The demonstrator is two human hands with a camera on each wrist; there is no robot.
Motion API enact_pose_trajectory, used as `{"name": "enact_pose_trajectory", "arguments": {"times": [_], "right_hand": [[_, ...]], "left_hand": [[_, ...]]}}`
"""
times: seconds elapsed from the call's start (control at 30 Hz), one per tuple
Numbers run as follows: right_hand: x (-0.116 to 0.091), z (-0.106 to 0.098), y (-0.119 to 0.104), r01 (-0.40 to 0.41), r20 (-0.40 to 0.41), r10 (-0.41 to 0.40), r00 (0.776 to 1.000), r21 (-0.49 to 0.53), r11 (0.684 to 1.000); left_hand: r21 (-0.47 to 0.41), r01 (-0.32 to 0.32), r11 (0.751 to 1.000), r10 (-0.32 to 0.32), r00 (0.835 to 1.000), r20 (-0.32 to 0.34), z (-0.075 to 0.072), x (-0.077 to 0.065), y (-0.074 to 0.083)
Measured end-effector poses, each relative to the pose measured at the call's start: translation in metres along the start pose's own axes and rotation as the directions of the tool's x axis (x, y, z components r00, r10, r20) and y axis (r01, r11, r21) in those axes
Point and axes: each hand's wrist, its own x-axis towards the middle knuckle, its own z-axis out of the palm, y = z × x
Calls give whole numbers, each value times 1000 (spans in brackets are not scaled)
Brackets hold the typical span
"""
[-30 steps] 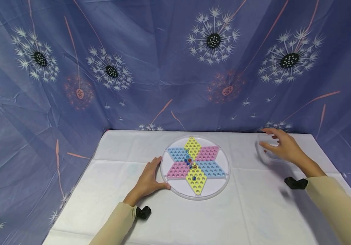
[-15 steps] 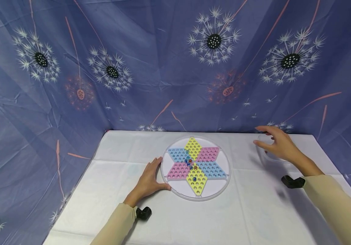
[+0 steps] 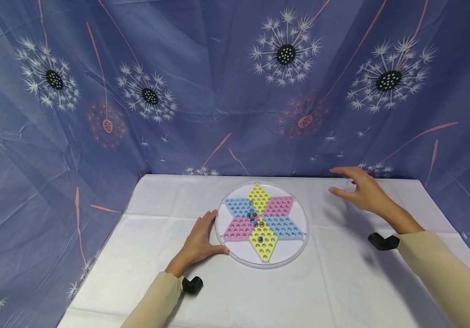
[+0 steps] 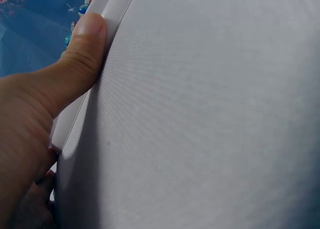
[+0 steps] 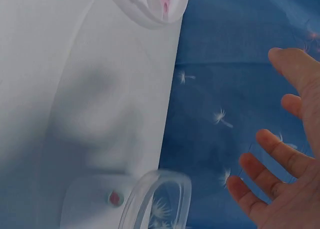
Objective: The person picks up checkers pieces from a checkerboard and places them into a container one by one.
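Note:
A round white Chinese checkers board [image 3: 232, 251] lies on the table, with a star of yellow, pink and blue points. Several glass marbles [image 3: 260, 239] sit in its holes, mostly near the centre and the lower yellow point. At the board's left edge my left hand [image 3: 198, 241] rests with thumb and fingers spread along the rim; the left wrist view shows the thumb [image 4: 82, 54] against it. My right hand [image 3: 364, 192] hovers at the right, fingers apart, holding nothing visible. Below it stands a clear plastic container [image 5: 162, 176], and a marble [image 5: 115, 198] shows through it.
A white cloth [image 3: 341, 273] covers the table. Behind and to the sides hangs a blue curtain [image 3: 218, 91] with a dandelion print, meeting the table's far edge. A black wrist mount [image 3: 192, 285] is on each forearm.
My right hand has moved left from over the clear container toward the board, its fingers spreading a little wider. My left hand, the board and its marbles have stayed put.

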Motion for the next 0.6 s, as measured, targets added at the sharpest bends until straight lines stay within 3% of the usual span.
{"name": "enact_pose_trajectory", "arguments": {"times": [0.6], "right_hand": [[20, 31, -34, 63, 49, -65, 997, 40, 997]], "left_hand": [[4, -9, 1000, 9, 1000, -4, 1, 1, -3]]}}
